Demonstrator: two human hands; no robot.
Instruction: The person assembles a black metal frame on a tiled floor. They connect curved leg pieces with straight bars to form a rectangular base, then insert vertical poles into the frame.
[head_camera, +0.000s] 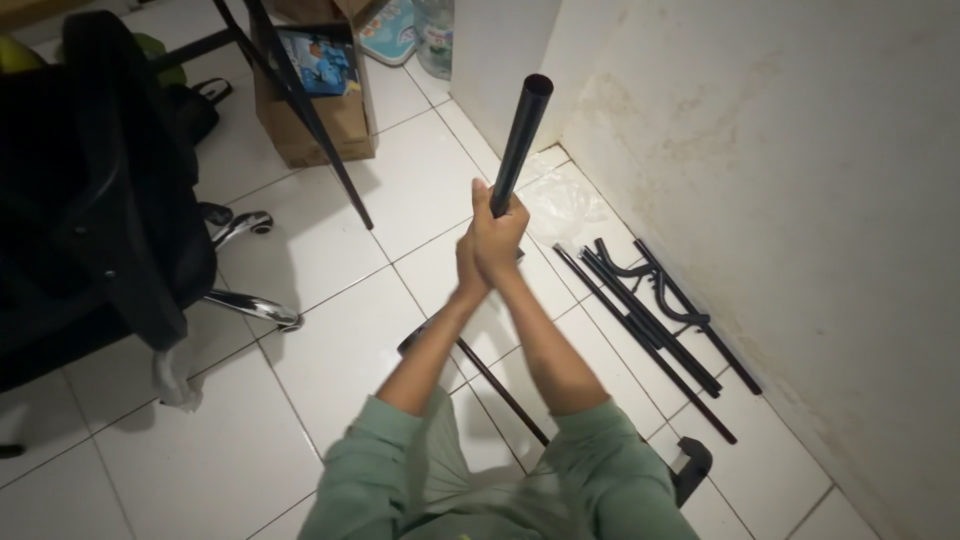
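Nearest are the green sleeves (590, 470) of the person, both forearms reaching forward and meeting. The right hand (503, 238) and the left hand (470, 262) are clasped together, and the fingers (497, 212) are closed tight around the lower end of a black tube (522, 140). The tube rises out of the grip, tilted slightly to the right, its open round mouth uppermost and well above the fingers. The left hand sits just below and behind the right; its fingers are mostly hidden, though they look wrapped around the same tube.

Below the fingers, on the white tiled floor (330, 340), a thin black rod (500, 388) runs diagonally between the forearms. To the right of the fingers, by the foot of the white wall (780, 180), lies a bundle of black metal bars (655, 325), some straight, some curved, side by side and touching. Just right of the fingers and a little beyond them, a clear plastic bag (568, 210) lies crumpled on the tiles.

To the left of the fingers, well apart, stands a black office chair (95, 200) with chrome legs. Farther off, above and left of the fingers, a slanted black frame leg (315, 125) crosses in front of a cardboard box (325, 105).
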